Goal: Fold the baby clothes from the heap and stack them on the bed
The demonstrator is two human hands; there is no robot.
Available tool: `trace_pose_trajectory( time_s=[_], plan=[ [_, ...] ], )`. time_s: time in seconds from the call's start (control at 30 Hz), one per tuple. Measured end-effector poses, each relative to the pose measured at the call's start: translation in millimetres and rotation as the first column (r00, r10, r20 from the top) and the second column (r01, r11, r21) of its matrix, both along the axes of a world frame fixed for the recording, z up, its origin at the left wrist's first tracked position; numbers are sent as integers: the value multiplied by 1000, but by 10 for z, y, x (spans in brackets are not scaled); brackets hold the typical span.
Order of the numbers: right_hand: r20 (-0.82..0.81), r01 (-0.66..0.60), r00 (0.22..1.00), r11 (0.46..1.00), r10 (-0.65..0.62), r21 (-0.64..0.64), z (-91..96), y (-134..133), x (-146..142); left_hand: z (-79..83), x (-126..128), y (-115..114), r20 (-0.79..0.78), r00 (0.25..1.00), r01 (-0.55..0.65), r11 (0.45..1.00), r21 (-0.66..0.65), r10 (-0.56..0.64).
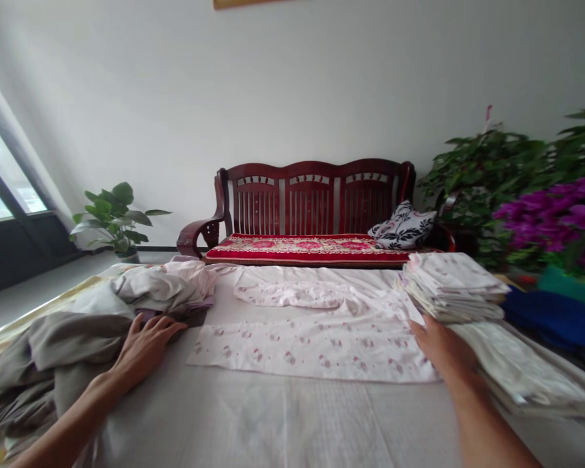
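Note:
A pair of light pants (297, 341) with a small reddish print lies on the white cloth in front of me, one leg spread flat and the other bunched behind it. My right hand (441, 348) is at the wide right end of the pants, its thumb and fingers closed on the edge; some of the fingers are hidden. My left hand (149, 341) is open, fingers spread, against the inner edge of a heap of rumpled grey and pale clothes (78, 344), apart from the pants.
Folded pale clothes (455, 286) are stacked at the right, with another folded pile (526, 370) nearer me. Blue fabric (556, 322) and purple flowers (560, 211) lie beyond. Behind the white-covered surface (273, 416) stands a wooden bench (309, 195); a potted plant (114, 218) is left.

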State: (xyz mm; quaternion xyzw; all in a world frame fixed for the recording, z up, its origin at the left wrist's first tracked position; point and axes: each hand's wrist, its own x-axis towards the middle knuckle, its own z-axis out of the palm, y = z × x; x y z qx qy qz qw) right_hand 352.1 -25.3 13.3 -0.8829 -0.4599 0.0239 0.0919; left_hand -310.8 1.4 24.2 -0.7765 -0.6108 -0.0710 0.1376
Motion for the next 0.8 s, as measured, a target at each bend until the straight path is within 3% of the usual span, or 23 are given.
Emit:
trace_pose_trajectory(
  time_s=[0.1, 0.2, 0.33, 0.43, 0.57, 0.7, 0.8],
  plan=[
    [-22, 26, 999, 999, -25, 46, 48, -11, 3, 50, 366, -5, 88, 994, -64, 997, 33, 60],
    [-35, 45, 998, 997, -43, 64, 92, -32, 24, 20, 827, -30, 219, 968, 127, 992, -7, -122],
    [-15, 33, 999, 996, -32, 86, 125, -81, 15, -174, 1245, -62, 365, 885, 334, 941, -63, -290],
    [121, -30, 993, 983, 7, 183, 150, -92, -100, -359, 1299, -53, 374, 879, 339, 939, -57, -295],
    [258, -324, 935, 885, 244, 335, 114, -11, -520, -520, 1209, 0, 277, 907, 344, 937, -57, -316],
    [245, -596, 800, 772, 547, 222, -134, 70, -1050, -571, 1134, 45, 158, 938, 330, 936, -126, -310],
    [191, -664, 744, 741, 641, 98, -336, 75, -1203, -592, 1080, 55, 118, 956, 281, 952, -120, -267]
  ],
)
